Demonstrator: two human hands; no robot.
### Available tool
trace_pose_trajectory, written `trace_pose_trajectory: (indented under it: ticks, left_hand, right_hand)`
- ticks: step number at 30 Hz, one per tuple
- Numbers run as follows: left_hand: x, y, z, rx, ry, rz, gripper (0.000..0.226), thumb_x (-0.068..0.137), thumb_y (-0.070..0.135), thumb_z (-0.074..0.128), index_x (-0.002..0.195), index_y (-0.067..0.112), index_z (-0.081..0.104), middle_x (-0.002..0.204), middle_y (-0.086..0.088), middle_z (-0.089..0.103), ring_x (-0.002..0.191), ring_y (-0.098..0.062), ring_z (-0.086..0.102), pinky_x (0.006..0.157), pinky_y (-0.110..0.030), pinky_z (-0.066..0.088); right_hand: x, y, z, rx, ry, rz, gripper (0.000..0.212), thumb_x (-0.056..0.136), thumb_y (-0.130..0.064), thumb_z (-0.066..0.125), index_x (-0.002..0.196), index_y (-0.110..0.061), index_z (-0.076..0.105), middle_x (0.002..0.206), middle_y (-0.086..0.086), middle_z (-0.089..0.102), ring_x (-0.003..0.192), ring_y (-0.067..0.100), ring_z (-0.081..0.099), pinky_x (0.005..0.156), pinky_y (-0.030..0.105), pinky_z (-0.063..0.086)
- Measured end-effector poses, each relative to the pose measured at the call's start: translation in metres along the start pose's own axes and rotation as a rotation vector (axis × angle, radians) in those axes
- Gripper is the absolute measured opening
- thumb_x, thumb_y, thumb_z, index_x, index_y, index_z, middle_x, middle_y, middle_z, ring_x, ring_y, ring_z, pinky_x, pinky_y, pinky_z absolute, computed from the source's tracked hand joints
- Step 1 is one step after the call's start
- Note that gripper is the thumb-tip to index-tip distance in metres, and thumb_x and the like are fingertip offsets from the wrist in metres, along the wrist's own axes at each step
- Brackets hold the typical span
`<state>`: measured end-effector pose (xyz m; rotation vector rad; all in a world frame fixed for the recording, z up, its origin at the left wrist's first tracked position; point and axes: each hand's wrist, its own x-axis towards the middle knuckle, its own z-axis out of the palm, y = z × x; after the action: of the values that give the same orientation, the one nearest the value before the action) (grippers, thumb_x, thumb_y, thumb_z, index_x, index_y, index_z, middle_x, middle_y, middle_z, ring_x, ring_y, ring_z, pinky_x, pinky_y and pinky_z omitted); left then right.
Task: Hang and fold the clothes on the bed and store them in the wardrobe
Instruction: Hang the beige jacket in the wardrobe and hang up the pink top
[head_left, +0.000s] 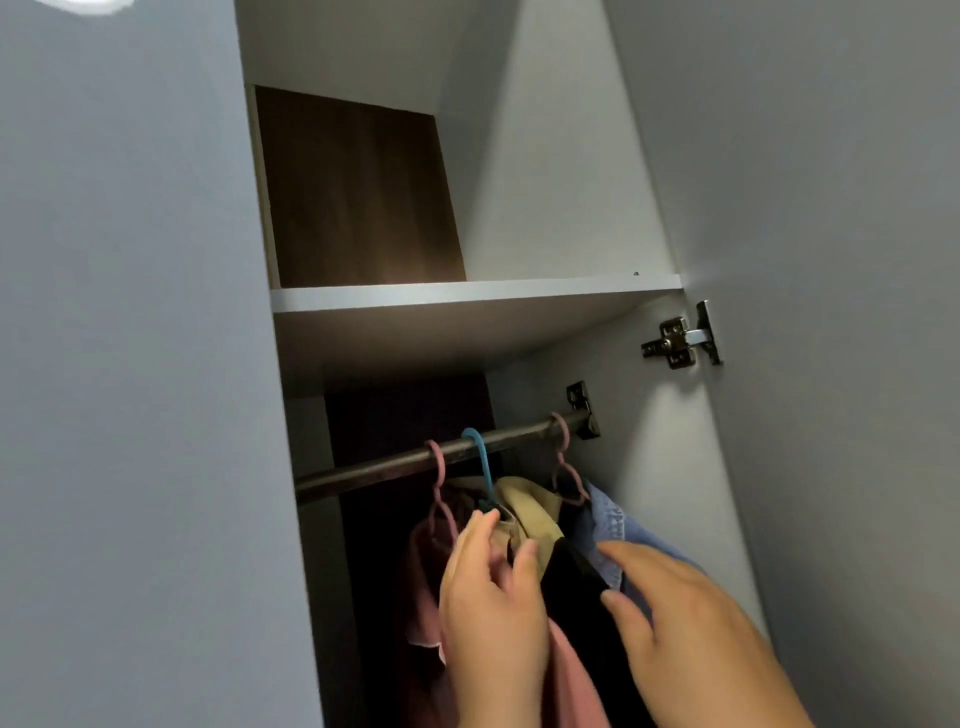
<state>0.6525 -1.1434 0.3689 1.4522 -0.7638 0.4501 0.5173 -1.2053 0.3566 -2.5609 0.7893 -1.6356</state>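
Note:
Inside the open wardrobe a dark rod (384, 467) carries three hangers. A blue hanger (482, 460) in the middle holds a beige garment (530, 512) with black cloth (574, 584) below it. My left hand (493, 613) reaches up with fairly straight fingers; its fingertips touch the blue hanger's neck and its thumb rests on the beige cloth. My right hand (691, 623) is spread open against the black cloth, beside a blue denim garment (615, 525) on the right pink hanger (563, 467). A pink garment (423, 577) hangs on the left pink hanger (437, 467).
A white shelf (467, 297) sits just above the rod, with a brown back panel (358, 192) over it. The open door (831, 338) with a metal hinge (680, 340) stands at the right. A grey panel (130, 389) bounds the left side.

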Motion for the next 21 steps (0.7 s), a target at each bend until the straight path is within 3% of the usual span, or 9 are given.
trace_pose_trajectory:
  ticks: [1, 2, 4, 7, 11, 17, 21]
  left_hand:
    - [-0.008, 0.002, -0.008, 0.086, -0.084, 0.052, 0.047, 0.082, 0.029, 0.073, 0.127, 0.034, 0.060, 0.133, 0.018, 0.055, 0.124, 0.000, 0.048, 0.106, -0.025, 0.039]
    - [-0.016, 0.004, -0.018, 0.153, -0.154, 0.100, 0.050, 0.083, 0.032, 0.072, 0.130, 0.035, 0.057, 0.136, 0.022, 0.050, 0.128, 0.004, 0.042, 0.108, -0.022, 0.035]
    - [-0.030, 0.011, -0.038, 0.214, -0.239, 0.154, 0.052, 0.084, 0.034, 0.070, 0.134, 0.037, 0.053, 0.139, 0.026, 0.046, 0.129, 0.009, 0.036, 0.107, -0.017, 0.030]
    - [-0.051, 0.017, -0.069, 0.324, -0.324, 0.229, 0.049, 0.086, 0.036, 0.066, 0.134, 0.037, 0.053, 0.136, 0.026, 0.048, 0.119, 0.013, 0.038, 0.099, -0.010, 0.029]
    - [-0.074, 0.018, -0.107, 0.475, -0.398, 0.297, 0.051, 0.089, 0.045, 0.060, 0.138, 0.041, 0.046, 0.140, 0.027, 0.043, 0.129, 0.006, 0.038, 0.106, -0.014, 0.028]
    - [-0.101, 0.024, -0.145, 0.546, -0.492, 0.397, 0.051, 0.089, 0.049, 0.056, 0.138, 0.043, 0.044, 0.142, 0.028, 0.040, 0.131, 0.006, 0.034, 0.096, 0.000, 0.011]
    - [-0.109, 0.029, -0.160, 0.534, -0.480, 0.462, 0.050, 0.090, 0.048, 0.055, 0.138, 0.041, 0.045, 0.143, 0.025, 0.041, 0.133, 0.005, 0.034, 0.097, -0.001, 0.011]
  right_hand:
    - [-0.004, 0.002, -0.006, -0.027, -0.007, -0.048, 0.049, 0.081, -0.032, 0.076, 0.126, -0.039, 0.059, 0.122, -0.023, 0.063, 0.113, 0.000, 0.056, 0.092, 0.017, 0.042]
    - [-0.007, -0.009, -0.020, 0.059, -0.084, 0.022, 0.050, 0.090, -0.036, 0.064, 0.137, -0.042, 0.046, 0.136, -0.024, 0.052, 0.126, 0.001, 0.047, 0.101, 0.020, 0.037]
    - [-0.015, -0.013, -0.033, 0.104, -0.122, 0.043, 0.051, 0.097, -0.038, 0.051, 0.145, -0.042, 0.034, 0.146, -0.024, 0.041, 0.135, 0.002, 0.037, 0.107, 0.021, 0.031]
    - [-0.035, -0.018, -0.052, 0.143, -0.129, 0.077, 0.051, 0.097, -0.037, 0.053, 0.145, -0.039, 0.037, 0.143, -0.022, 0.045, 0.132, 0.004, 0.041, 0.105, 0.026, 0.036]
    - [-0.072, -0.022, -0.069, 0.140, -0.146, 0.061, 0.046, 0.095, -0.034, 0.056, 0.139, -0.040, 0.042, 0.132, -0.023, 0.051, 0.124, 0.004, 0.046, 0.098, 0.025, 0.040]
    - [-0.108, -0.025, -0.082, 0.140, -0.262, 0.080, 0.051, 0.097, -0.039, 0.050, 0.145, -0.041, 0.034, 0.147, -0.023, 0.038, 0.135, 0.002, 0.035, 0.111, 0.027, 0.033]
    - [-0.118, -0.030, -0.092, 0.124, -0.264, 0.073, 0.050, 0.096, -0.037, 0.052, 0.144, -0.035, 0.039, 0.145, -0.021, 0.042, 0.134, 0.005, 0.038, 0.109, 0.026, 0.034]
